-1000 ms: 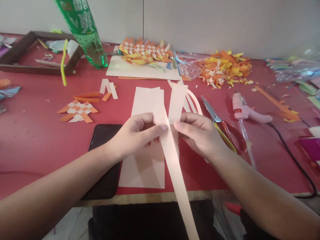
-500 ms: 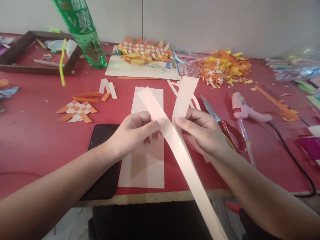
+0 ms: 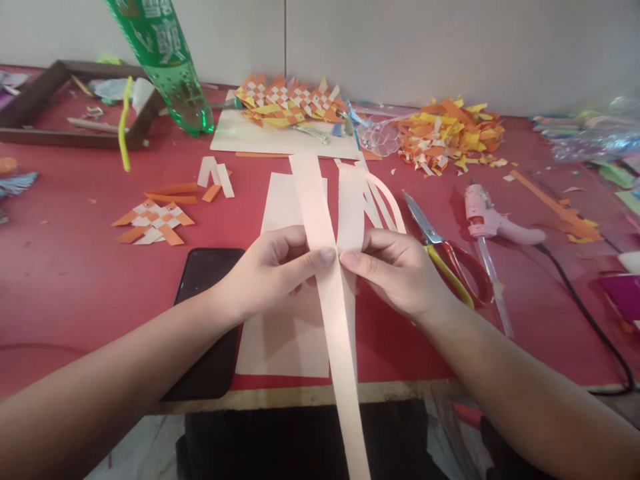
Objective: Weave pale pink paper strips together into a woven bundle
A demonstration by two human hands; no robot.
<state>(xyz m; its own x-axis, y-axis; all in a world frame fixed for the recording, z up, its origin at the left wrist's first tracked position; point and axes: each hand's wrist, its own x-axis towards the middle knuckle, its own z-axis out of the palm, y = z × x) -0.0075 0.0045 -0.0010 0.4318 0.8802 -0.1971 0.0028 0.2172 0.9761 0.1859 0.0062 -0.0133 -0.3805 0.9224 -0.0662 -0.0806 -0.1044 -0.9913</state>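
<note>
While both grips are pinching paper, I am seeing the left hand (image 3: 273, 267) clamping one long strip (image 3: 330, 293), its axis running 12 to 6 past the surface (image 3: 75, 267) edge; the right hand (image 3: 400, 270) is clamping a second strip (image 3: 350, 207) just beside, at 1 o'clock.

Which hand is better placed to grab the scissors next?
Right. The scissors lie just beside the right hand, on its side of the paper strips. The left hand would have to cross over.
</note>
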